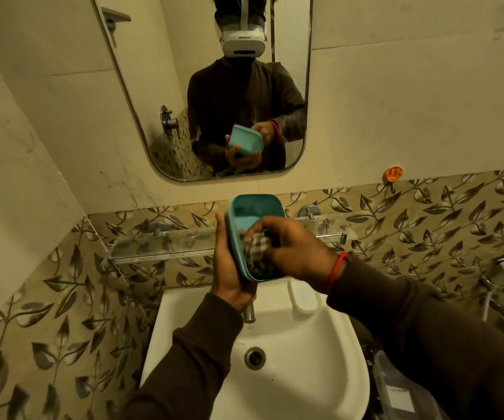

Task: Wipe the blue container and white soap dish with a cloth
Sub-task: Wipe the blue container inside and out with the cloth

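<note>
Left hand: the left hand (229,262), at the centre of the frame, is wrapped around the outside of the blue container (252,216), palm against its left wall and fingers curled under its base, gripping it firmly.
Right hand: the right hand (293,247) is closed on a checked cloth (257,248), fingers bunched around it and pressed into the container's opening; a red band (337,268) sits on that wrist.
Blue container: held above the sink, tilted with its open mouth facing the camera; inside are only the cloth and the fingertips.
White soap dish: the white soap dish (303,297) rests on the sink's rear ledge, just right of the tap (248,312), below the right wrist; nothing shows in it.
Sink: the white sink (320,359) fills the lower centre, basin bare around the drain (254,358).
Mirror: the mirror (153,95), upper centre, reflects the container and both hands.
Shelf: a clear shelf (160,242) runs along the leaf-patterned tiles behind the hands.
</note>
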Tool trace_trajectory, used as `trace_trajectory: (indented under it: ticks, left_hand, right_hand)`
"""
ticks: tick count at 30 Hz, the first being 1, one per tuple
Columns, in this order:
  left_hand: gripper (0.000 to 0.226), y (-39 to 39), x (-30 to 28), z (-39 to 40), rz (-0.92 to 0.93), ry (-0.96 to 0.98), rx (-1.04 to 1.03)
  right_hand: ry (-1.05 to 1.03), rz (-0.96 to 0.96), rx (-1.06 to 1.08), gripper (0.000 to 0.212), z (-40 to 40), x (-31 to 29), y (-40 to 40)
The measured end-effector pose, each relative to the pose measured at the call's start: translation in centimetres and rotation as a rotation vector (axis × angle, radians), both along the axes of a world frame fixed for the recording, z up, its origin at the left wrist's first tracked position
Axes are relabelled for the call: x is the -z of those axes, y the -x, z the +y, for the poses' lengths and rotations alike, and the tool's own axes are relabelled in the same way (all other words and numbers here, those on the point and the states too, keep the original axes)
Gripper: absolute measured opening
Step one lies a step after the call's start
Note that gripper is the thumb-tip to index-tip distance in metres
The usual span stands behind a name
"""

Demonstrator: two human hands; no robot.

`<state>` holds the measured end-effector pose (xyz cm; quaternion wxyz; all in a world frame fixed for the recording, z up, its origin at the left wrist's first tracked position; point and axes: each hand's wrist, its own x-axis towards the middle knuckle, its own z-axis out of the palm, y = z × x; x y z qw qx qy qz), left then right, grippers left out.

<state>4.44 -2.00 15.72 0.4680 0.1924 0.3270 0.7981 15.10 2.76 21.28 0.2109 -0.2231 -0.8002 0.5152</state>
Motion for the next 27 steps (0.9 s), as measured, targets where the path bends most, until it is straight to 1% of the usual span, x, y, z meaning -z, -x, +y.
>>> trace_trajectory:
  ticks: [1,2,3,5,7,8,10,12,13,15,16,18,19,21,22,23,25,27]
  left_hand:
    - [0.066,-0.1,-0.1,0.2,-0.003,-0.020,-0.031]
    - [0.067,-0.2,-0.2,0.3,0.006,-0.035,-0.058]
    - [0.068,-0.3,-0.4,0.5,0.017,-0.049,-0.071]
    - [0.066,0.1,-0.6,0.6,0.065,-0.070,-0.061]
    - [0.061,0.9,-0.6,0.0,0.138,-0.080,-0.045]
    - [0.062,1.4,-0.6,-0.6,0.169,-0.056,-0.023]
    - [0.078,2.3,-1.1,-1.6,0.190,0.046,0.121]
    - [0.096,3.2,-1.8,-2.2,0.185,0.139,0.272]
    - [0.097,3.5,-2.2,-2.3,0.192,0.196,0.324]
    - [0.082,3.4,-2.7,-2.3,0.230,0.287,0.335]
    - [0.073,3.1,-2.8,-2.3,0.237,0.296,0.317]
    - [0.059,2.7,-2.7,-2.0,0.201,0.225,0.236]
    - [0.054,2.6,-2.7,-1.8,0.193,0.170,0.189]
    - [0.051,2.5,-2.7,-1.2,0.229,0.091,0.096]
    - [0.052,2.2,-2.7,-0.9,0.254,0.068,0.052]
    - [0.053,2.0,-2.5,-0.6,0.266,0.050,0.017]
    - [0.054,1.5,-1.8,-0.5,0.250,0.005,-0.033]
    - [0.057,1.0,-0.9,-0.7,0.224,-0.046,-0.070]
  right_hand:
    - [0.235,0.094,0.053,0.031,-0.3,-0.2,0.2]
    - [0.371,0.167,0.091,0.027,-0.7,-0.4,0.4]
    - [0.403,0.208,0.119,0.024,-0.8,-0.4,0.6]
    - [0.349,0.220,0.132,0.024,-0.6,-0.1,0.9]
    - [0.177,0.167,0.107,0.027,-0.2,0.1,0.7]
    - [0.026,0.119,0.070,0.029,0.2,0.2,0.4]
    - [-0.308,-0.017,-0.042,0.036,1.0,0.4,-0.3]
    - [-0.514,-0.108,-0.161,0.042,1.4,0.6,-0.8]
    - [-0.608,-0.128,-0.212,0.044,1.5,0.8,-0.9]
    - [-0.834,-0.155,-0.262,0.046,1.9,1.3,-1.0]
    - [-0.953,-0.173,-0.245,0.047,2.1,1.5,-1.0]
    - [-1.168,-0.195,-0.133,0.053,2.3,1.9,-1.1]
    - [-1.222,-0.193,-0.060,0.056,2.2,2.2,-1.1]
    - [-1.222,-0.175,0.031,0.060,1.9,2.5,-0.9]
    - [-1.182,-0.166,0.037,0.058,1.8,2.6,-0.7]
    - [-1.099,-0.150,0.023,0.055,1.6,2.7,-0.6]
    - [-0.838,-0.089,-0.027,0.043,1.5,2.9,-0.5]
    - [-0.558,-0.067,-0.040,0.032,1.4,2.7,-0.8]
